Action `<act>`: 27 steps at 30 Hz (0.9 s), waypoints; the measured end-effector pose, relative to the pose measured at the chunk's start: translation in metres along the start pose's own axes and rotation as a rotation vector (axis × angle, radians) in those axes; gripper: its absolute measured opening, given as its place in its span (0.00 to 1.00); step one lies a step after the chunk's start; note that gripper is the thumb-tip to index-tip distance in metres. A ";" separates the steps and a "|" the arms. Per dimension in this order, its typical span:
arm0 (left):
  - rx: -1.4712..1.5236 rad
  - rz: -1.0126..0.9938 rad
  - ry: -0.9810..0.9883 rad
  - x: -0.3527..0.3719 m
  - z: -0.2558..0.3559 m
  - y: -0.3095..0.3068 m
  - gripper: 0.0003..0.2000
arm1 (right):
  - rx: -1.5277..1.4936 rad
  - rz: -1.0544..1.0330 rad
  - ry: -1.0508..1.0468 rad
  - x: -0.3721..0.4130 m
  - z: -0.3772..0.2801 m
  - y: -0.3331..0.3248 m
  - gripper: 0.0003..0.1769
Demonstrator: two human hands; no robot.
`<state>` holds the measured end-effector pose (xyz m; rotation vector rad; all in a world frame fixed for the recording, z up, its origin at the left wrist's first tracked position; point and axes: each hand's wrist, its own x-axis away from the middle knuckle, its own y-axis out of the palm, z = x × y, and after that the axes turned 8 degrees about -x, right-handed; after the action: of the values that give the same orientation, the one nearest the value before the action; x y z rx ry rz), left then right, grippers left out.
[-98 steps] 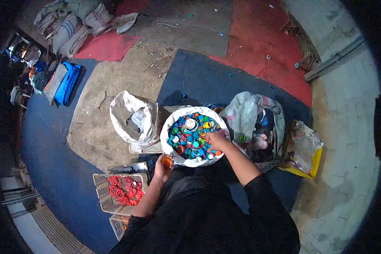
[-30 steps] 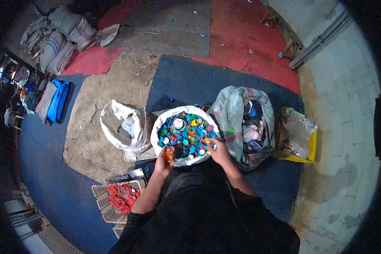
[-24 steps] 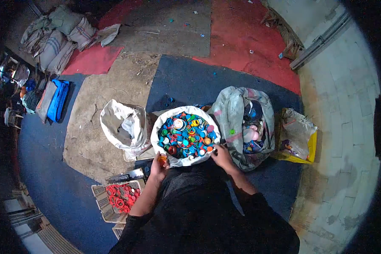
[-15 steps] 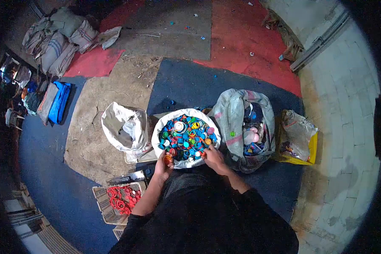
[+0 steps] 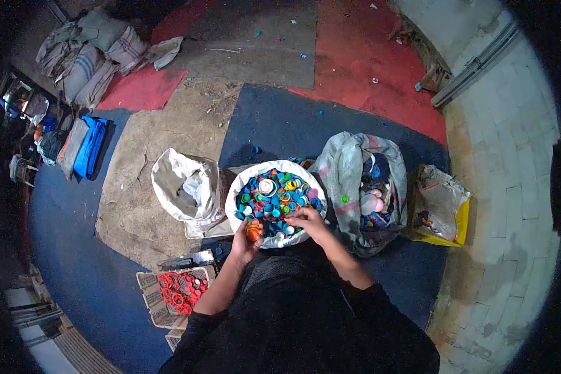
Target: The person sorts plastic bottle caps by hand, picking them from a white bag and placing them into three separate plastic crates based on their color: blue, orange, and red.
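Plastic bottle caps [image 5: 273, 190], round, mixed colours, fill white woven sack [image 5: 232, 198] | left hand [image 5: 244, 240] clamped on orange caps [image 5: 253, 232] | right hand [image 5: 308, 220] atop them, grip: cannot tell

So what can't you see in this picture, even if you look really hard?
All in the head view:
1. Whether the right hand grips anything: the hand itself covers the spot among the mixed coloured plastic caps.
2. How many small orange caps the left hand holds: too small and partly covered.
3. Inside the crumpled white sack: folds and shadow.
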<state>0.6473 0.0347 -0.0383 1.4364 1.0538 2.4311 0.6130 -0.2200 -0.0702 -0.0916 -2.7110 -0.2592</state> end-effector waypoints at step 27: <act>0.039 0.162 0.183 0.048 0.014 -0.103 0.13 | 1.465 -0.312 -0.589 -0.053 -0.012 0.015 0.14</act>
<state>0.6085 0.1397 -0.0635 1.3817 1.0642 2.7152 0.6677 -0.2093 -0.0787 0.7552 -2.6798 1.8660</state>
